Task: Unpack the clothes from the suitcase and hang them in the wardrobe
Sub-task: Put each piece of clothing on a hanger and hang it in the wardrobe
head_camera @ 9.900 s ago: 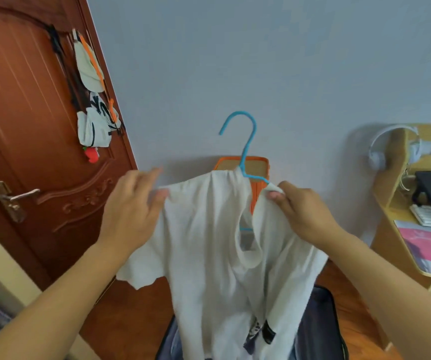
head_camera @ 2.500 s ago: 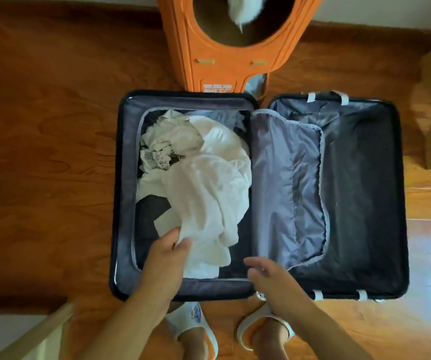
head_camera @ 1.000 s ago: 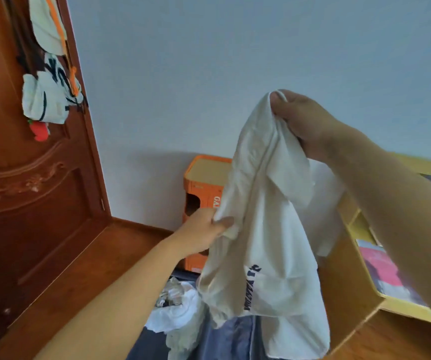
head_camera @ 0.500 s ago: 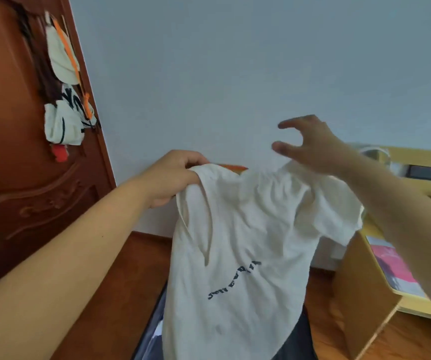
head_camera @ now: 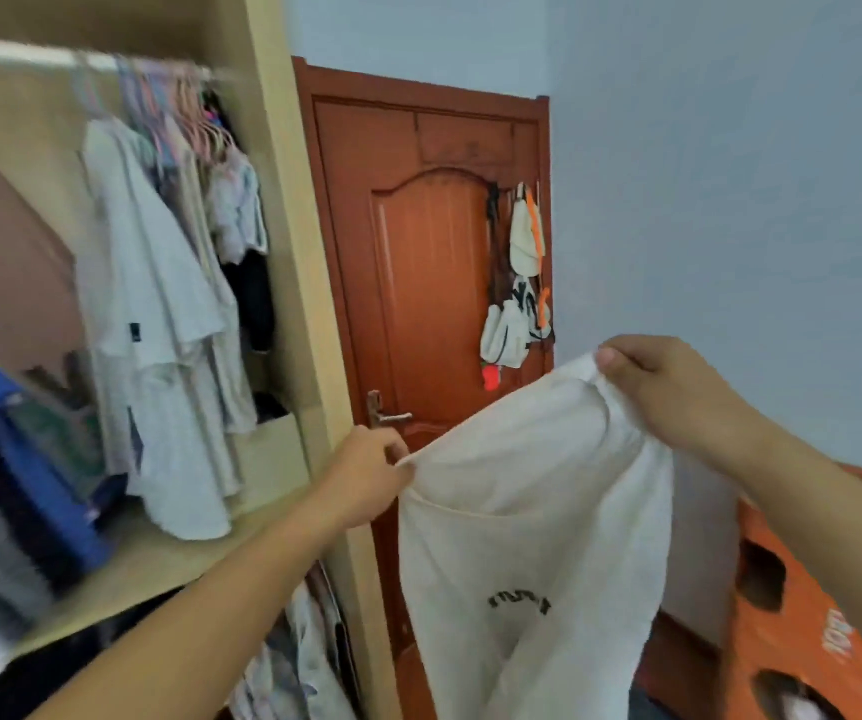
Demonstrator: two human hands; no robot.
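white T-shirt [head_camera: 532, 537]: dark curved print, too blurred to read | orange box [head_camera: 803, 615] right of it: white lettering, unreadable

Both hands [head_camera: 366, 475] [head_camera: 673, 392] hold white shirt [head_camera: 532, 511] beside wardrobe [head_camera: 283, 252].

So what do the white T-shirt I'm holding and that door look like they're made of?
White T-shirt: soft matte knit, likely cotton; it drapes and bunches where the left hand and right hand pinch it. Door: reddish-brown wood or veneer, glossy varnish with visible sheen.
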